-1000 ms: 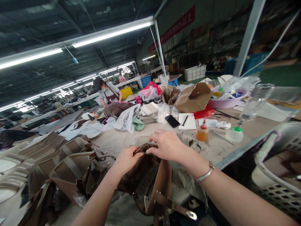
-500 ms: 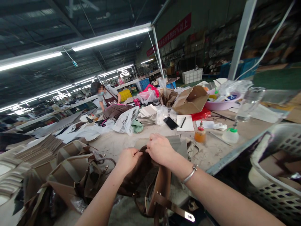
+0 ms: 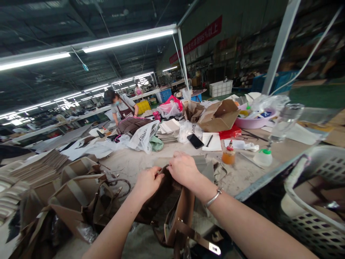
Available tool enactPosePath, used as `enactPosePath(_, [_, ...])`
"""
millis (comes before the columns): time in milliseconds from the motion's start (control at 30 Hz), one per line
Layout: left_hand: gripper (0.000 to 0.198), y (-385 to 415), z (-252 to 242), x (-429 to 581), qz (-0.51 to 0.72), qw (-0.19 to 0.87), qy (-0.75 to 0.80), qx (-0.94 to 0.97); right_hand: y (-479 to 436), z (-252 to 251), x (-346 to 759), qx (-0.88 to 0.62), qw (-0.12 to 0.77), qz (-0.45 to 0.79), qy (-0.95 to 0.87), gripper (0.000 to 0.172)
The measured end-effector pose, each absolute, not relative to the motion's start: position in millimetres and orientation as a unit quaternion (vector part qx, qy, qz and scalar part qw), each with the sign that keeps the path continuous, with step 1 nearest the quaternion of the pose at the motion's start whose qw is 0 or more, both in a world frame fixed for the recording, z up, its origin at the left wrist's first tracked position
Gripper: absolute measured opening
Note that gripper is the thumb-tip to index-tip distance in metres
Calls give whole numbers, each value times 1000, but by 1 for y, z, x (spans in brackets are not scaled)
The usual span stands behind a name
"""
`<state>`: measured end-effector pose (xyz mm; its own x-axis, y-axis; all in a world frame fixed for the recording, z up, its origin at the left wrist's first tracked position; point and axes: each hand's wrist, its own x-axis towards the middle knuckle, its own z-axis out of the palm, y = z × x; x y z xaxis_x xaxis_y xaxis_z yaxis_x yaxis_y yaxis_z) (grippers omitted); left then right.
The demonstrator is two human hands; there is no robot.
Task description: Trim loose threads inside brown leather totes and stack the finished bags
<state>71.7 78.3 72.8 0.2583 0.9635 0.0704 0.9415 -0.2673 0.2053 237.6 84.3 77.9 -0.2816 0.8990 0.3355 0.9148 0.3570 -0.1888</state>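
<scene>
A brown handbag (image 3: 178, 216) stands at the near edge of the table, a strap with a metal end piece (image 3: 215, 248) hanging off its side. My left hand (image 3: 148, 182) is closed on the bag's upper edge, thumb on top. Right beside it, my right hand (image 3: 183, 167) pinches the same edge, with a bracelet on that wrist. The two hands almost meet there. Their palms and the far fingertips are hidden. More unfinished brown bags (image 3: 78, 194) stand to the left of my left hand.
Beyond my hands lie a phone (image 3: 195, 141), a notepad with a pen (image 3: 211, 141), an orange bottle (image 3: 228, 155) and a green-capped bottle (image 3: 263, 157). A white basket (image 3: 304, 212) stands at right. An open cardboard box (image 3: 219, 116) is further back. A co-worker (image 3: 122, 106) is across the table.
Both hands keep their hold on the bag's edge and have hardly moved. The view has shifted slightly. The co-worker's posture is a little different.
</scene>
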Motion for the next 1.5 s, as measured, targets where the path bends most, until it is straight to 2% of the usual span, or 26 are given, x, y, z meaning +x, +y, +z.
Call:
enactPosePath(100, [39, 76, 71, 69, 126, 104, 581, 797, 84, 78, 236, -572, 185, -19, -799, 25])
enactPosePath(167, [43, 76, 70, 69, 135, 118, 571, 801, 84, 77, 235, -572, 184, -17, -799, 25])
enactPosePath(300, [34, 79, 68, 70, 125, 87, 575, 804, 84, 76, 236, -572, 188, -17, -798, 25])
enactPosePath(567, [33, 82, 65, 75, 100, 64, 585, 802, 84, 76, 237, -572, 204, -28, -794, 24])
enactPosePath(867, [24, 91, 87, 80, 60, 149, 565, 809, 88, 80, 232, -581, 172, -3, -795, 25])
enactPosePath(967, [26, 99, 87, 85, 52, 99, 587, 802, 88, 84, 234, -584, 174, 1, -793, 26])
enactPosePath(1067, [30, 103, 82, 88, 58, 59, 604, 793, 82, 86, 242, -589, 182, 27, -787, 34])
enactPosePath(1167, [28, 101, 77, 89, 63, 52, 607, 790, 66, 84, 257, -574, 242, 57, -780, 40])
enactPosePath(1367, [29, 102, 72, 89, 90, 62, 614, 781, 10, 68, 295, -527, 468, 113, -700, 28])
enactPosePath(1433, [27, 103, 73, 88, 98, 82, 601, 789, -14, 60, 295, -502, 491, 148, -696, 25])
enactPosePath(1500, [22, 105, 74, 86, 116, 141, 575, 798, -37, 49, 285, -464, 480, 172, -724, 36])
